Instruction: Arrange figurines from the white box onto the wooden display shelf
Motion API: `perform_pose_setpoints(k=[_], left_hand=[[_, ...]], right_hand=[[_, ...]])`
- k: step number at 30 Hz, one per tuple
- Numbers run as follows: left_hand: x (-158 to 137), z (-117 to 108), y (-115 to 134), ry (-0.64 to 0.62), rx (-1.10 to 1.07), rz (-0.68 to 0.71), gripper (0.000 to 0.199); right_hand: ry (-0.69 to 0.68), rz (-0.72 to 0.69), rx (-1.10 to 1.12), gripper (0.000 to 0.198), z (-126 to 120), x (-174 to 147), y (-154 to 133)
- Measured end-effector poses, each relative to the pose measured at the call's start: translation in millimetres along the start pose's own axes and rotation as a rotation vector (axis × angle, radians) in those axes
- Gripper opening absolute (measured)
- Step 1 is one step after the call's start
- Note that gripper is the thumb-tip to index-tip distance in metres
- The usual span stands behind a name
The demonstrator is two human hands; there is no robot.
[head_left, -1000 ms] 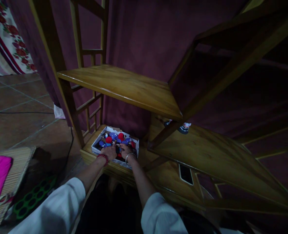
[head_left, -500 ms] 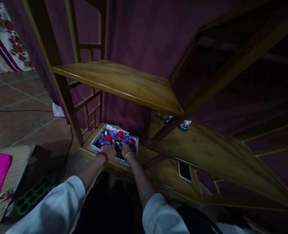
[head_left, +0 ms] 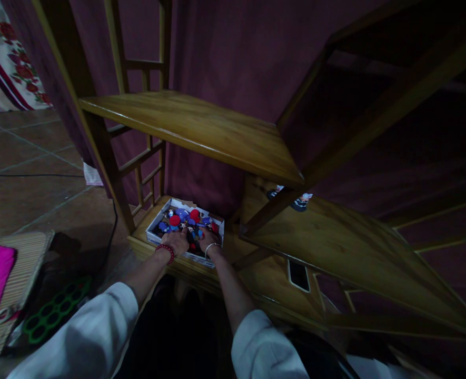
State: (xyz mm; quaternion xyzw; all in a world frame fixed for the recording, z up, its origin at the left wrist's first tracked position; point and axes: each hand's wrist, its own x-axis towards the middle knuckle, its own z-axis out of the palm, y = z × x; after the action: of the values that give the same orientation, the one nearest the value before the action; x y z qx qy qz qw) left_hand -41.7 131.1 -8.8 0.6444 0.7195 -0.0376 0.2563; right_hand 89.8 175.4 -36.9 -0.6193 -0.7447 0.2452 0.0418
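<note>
A shallow white cardboard box (head_left: 152, 237) sits on the lower left shelf and holds several small figurines with blue and red caps, such as one in a red cap (head_left: 175, 220). My left hand (head_left: 176, 242), a red bead bracelet at its wrist, reaches over the front edge. Its fingers are bent down among the figurines, and what they grip is hidden. Beside it my right hand (head_left: 208, 240), wearing a silver bangle, is closed with thumb and index finger at a small blue figurine (head_left: 200, 232). Both hands are inside the box, close together.
A wooden shelf board (head_left: 193, 123) overhangs the box. To the right, a phone (head_left: 298, 275) lies on the low shelf, and small figurines (head_left: 301, 201) stand on a raised board. At left are a woven-topped stool (head_left: 27, 273) with a pink cloth and a green holed tray (head_left: 55, 310).
My right hand has shifted slightly right and its fingers have turned a little. The left hand stays almost in place; the view has tilted slightly.
</note>
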Motion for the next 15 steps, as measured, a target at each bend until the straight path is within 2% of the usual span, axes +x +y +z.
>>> perform_pose_setpoints(k=[8,15], left_hand=[[2,1,-2,0.002,0.011,0.01,0.054],[1,0,0,0.005,0.019,0.001,0.052]], right_hand=[[-0.059,-0.014,-0.058,0.049,-1,4,-7],[-0.096,-0.011,-0.101,0.047,9,11,-8]])
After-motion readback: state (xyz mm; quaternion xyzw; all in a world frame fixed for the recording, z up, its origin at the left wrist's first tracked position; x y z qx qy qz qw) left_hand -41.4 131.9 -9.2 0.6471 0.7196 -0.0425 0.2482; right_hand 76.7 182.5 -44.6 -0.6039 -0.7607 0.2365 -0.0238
